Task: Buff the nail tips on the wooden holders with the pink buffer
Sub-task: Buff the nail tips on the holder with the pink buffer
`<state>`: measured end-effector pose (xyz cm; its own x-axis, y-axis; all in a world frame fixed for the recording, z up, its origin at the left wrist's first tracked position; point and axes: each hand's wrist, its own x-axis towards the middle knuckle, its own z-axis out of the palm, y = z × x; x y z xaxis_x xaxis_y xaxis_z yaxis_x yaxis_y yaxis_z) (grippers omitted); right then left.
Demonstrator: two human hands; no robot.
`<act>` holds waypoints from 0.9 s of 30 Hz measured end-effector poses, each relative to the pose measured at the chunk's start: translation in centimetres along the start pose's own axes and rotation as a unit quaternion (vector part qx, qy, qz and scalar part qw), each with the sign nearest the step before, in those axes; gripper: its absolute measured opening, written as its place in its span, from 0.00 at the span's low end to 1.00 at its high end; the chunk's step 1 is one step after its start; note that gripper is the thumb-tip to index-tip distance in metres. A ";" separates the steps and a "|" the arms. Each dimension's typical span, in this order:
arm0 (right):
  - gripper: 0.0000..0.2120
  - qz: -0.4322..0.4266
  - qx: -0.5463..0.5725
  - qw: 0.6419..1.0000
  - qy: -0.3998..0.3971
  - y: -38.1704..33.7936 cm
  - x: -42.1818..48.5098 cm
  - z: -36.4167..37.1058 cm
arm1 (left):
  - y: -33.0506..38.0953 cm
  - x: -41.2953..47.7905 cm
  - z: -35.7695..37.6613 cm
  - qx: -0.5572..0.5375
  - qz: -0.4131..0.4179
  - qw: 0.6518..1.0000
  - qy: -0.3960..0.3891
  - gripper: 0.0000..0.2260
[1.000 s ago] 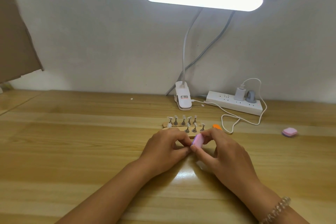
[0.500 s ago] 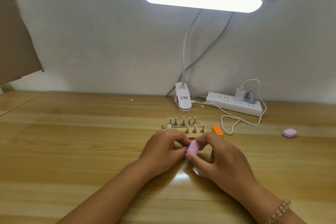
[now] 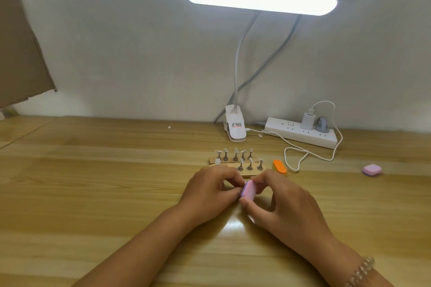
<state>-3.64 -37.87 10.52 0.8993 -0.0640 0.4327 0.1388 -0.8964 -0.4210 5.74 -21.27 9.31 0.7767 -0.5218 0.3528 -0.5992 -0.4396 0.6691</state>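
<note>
Buffer point(image 3: 248, 190) pinched by right hand point(image 3: 286, 202) | left hand point(image 3: 210, 190) curled, cannot tell what it holds

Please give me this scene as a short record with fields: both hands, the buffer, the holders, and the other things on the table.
right hand: pinches the pink buffer between thumb and fingers
left hand: fingers curled against the buffer; what they hold is hidden
wooden holders: two strips just behind the hands, with small stands carrying nail tips
orange buffer: lies right of the holders
second pink block: far right on the table
at the wall: clip lamp, lit; power strip
</note>
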 end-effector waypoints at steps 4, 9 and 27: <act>0.13 0.035 0.007 0.999 0.012 0.2 0.3 -0.1 | 0.1 0.1 0.0 0.004 -0.002 1.000 0.001 0.10; 0.14 -0.008 -0.006 1.000 -0.012 -0.1 0.0 0.0 | 0.0 0.1 0.0 0.008 -0.008 1.000 -0.006 0.06; 0.13 -0.009 0.011 1.000 -0.012 -0.2 0.1 0.0 | -0.1 0.0 0.0 0.023 -0.002 1.000 -0.001 0.03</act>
<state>-3.60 -37.73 10.62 0.9065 -0.0378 0.4206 0.1632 -0.8873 -0.4314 5.86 -21.26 9.20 0.7785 -0.5212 0.3496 -0.6047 -0.4740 0.6400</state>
